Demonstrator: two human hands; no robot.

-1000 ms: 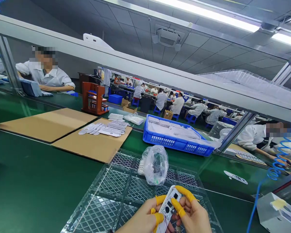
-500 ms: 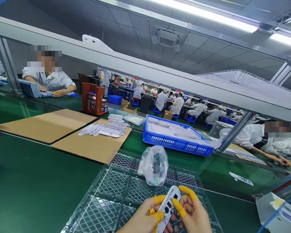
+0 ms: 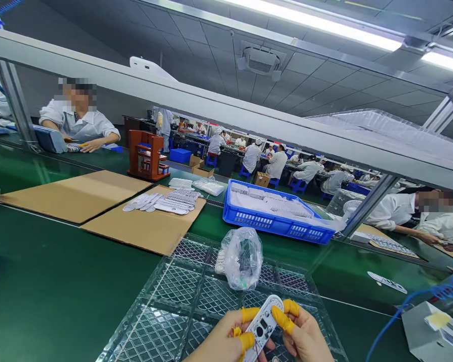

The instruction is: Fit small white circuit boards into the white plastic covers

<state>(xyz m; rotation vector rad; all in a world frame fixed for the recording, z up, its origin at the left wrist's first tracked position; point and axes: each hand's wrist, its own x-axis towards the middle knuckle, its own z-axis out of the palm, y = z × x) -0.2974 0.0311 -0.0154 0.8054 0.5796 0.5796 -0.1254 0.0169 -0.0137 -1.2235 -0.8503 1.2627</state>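
White circuit board [image 3: 265,323], one: I am holding it above the clear tray [image 3: 166,286], toward that tray's right edge, long axis slanting away rightward, left hand [image 3: 230,333] gripping near part, right hand [image 3: 303,333] pinching far end.

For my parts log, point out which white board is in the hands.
The white circuit board held by the left hand and right hand; the lone board at right lies on the green worktop, others on cardboard.
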